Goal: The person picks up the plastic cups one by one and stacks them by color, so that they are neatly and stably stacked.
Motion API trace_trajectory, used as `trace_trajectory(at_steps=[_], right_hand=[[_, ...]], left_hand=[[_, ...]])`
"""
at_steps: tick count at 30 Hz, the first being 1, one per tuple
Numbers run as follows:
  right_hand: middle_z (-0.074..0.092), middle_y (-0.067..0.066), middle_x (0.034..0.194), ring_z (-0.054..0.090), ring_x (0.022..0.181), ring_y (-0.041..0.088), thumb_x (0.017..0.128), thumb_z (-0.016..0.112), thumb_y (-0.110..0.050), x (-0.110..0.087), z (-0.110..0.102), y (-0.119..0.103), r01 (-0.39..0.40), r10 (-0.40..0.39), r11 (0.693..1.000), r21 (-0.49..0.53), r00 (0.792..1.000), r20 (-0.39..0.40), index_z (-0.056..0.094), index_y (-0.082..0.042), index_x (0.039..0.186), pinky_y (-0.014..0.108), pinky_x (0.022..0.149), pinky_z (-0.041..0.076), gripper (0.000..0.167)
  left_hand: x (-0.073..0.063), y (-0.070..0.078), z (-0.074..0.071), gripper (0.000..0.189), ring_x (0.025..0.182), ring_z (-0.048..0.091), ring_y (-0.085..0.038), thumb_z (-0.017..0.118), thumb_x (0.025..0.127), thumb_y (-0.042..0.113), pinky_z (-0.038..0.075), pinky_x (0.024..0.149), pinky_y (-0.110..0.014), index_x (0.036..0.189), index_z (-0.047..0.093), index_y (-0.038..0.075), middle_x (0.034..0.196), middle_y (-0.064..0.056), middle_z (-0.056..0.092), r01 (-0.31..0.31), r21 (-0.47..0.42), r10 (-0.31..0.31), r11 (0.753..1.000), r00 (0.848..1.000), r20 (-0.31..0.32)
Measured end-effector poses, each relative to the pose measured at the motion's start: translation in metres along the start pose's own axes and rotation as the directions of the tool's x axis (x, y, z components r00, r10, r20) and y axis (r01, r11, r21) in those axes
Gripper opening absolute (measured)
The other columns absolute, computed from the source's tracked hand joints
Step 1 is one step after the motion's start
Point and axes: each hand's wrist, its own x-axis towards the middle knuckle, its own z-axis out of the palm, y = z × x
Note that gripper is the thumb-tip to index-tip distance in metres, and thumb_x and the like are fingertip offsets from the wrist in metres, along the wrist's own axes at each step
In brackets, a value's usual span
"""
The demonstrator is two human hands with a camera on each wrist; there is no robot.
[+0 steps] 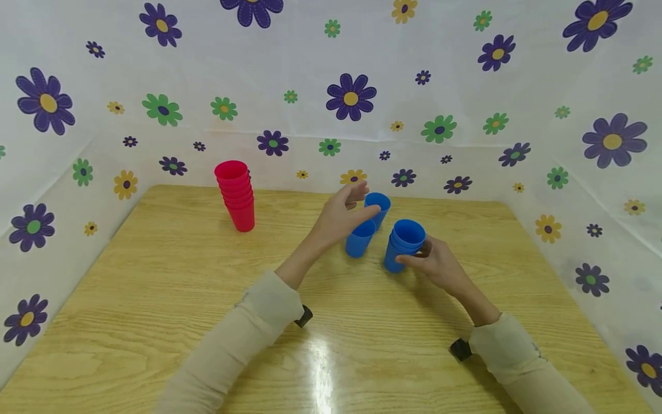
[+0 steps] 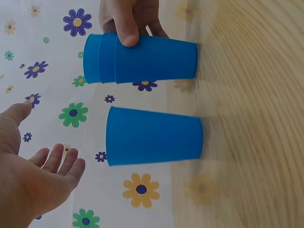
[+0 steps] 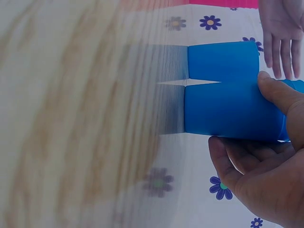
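My right hand holds a short stack of blue plastic cups, thumb on one side and fingers on the other. In the left wrist view, that nested stack stands upright at the tabletop. To its left is a single blue cup, and a second blue cup stands behind that one, partly hidden by my left hand. With fingers spread and nothing held, the left hand hovers by the rims of these two cups. The left wrist view shows it apart from the nearer cup.
A tall stack of red cups stands at the back left of the wooden table. White cloth printed with flowers rises behind the table and along both sides.
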Motion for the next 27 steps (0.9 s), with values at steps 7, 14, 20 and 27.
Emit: trace_trajectory(at_steps=[7,14,20,27], right_hand=[[0.060,0.027,0.137,0.060,0.124,0.044,0.096,0.077,-0.017,0.000,0.000,0.001,-0.009,0.009,1.000,0.001,1.000,-0.004,0.048,0.008,0.145,0.060,0.102,0.050,0.062],[0.061,0.028,0.137,0.061,0.123,0.044,0.096,0.077,-0.017,0.000,0.000,0.001,-0.009,0.009,1.000,-0.003,1.000,-0.009,0.049,0.008,0.144,0.060,0.102,0.050,0.061],[0.059,0.028,0.138,0.060,0.124,0.045,0.095,0.077,-0.018,0.000,0.000,0.001,-0.019,0.018,1.000,-0.007,1.000,-0.007,0.048,0.008,0.145,0.060,0.102,0.050,0.063],[0.059,0.027,0.139,0.059,0.125,0.045,0.095,0.078,-0.019,0.000,0.001,0.000,-0.031,0.031,0.999,-0.007,0.999,-0.010,0.048,0.007,0.145,0.060,0.103,0.049,0.064]], left_hand=[[-0.005,-0.011,-0.015,0.067,0.138,0.049,-0.023,0.072,0.099,0.030,0.039,0.116,-0.038,0.155,0.043,0.007,0.149,-0.010,0.055,0.026,0.020,-0.026,0.999,1.000,-0.010],[-0.010,-0.024,-0.026,0.074,0.141,0.047,-0.025,0.075,0.097,0.031,0.038,0.117,-0.041,0.157,0.039,0.007,0.153,-0.010,0.051,0.087,0.037,-0.088,0.995,0.996,0.029],[-0.011,-0.034,-0.028,0.080,0.144,0.044,-0.027,0.078,0.095,0.032,0.038,0.118,-0.042,0.159,0.037,0.007,0.157,-0.011,0.046,0.137,0.057,-0.142,0.989,0.985,0.095],[-0.010,-0.042,-0.021,0.084,0.144,0.043,-0.032,0.079,0.094,0.030,0.040,0.115,-0.047,0.160,0.033,0.007,0.160,-0.014,0.041,0.198,0.102,-0.213,0.975,0.963,0.164]])
